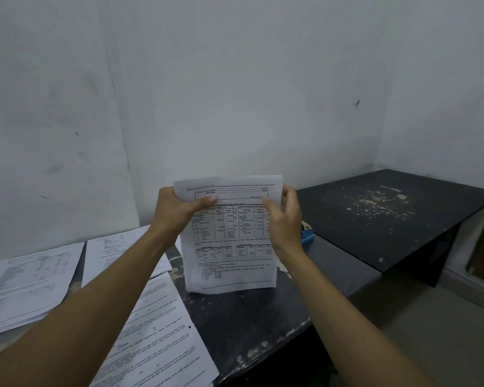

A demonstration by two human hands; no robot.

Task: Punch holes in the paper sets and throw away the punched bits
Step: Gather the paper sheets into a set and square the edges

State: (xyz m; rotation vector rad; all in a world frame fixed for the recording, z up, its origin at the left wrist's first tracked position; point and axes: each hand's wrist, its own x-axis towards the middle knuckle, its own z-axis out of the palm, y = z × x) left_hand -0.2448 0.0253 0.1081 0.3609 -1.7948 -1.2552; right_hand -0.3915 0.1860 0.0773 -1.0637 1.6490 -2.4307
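A set of printed paper sheets (229, 247) with tables stands upright, its bottom edge resting on the black table (263, 325). My left hand (176, 210) grips the set's upper left edge, thumb across the front. My right hand (284, 219) grips the upper right edge, thumb on the front. A blue hole punch (307, 238) sits behind my right wrist, mostly hidden.
Other paper sets lie flat on the table: one at the far left (25, 283), one behind it (115, 252), one near the front (157, 339). A second black table (389, 219) with white flecks stands to the right. White walls close off the back.
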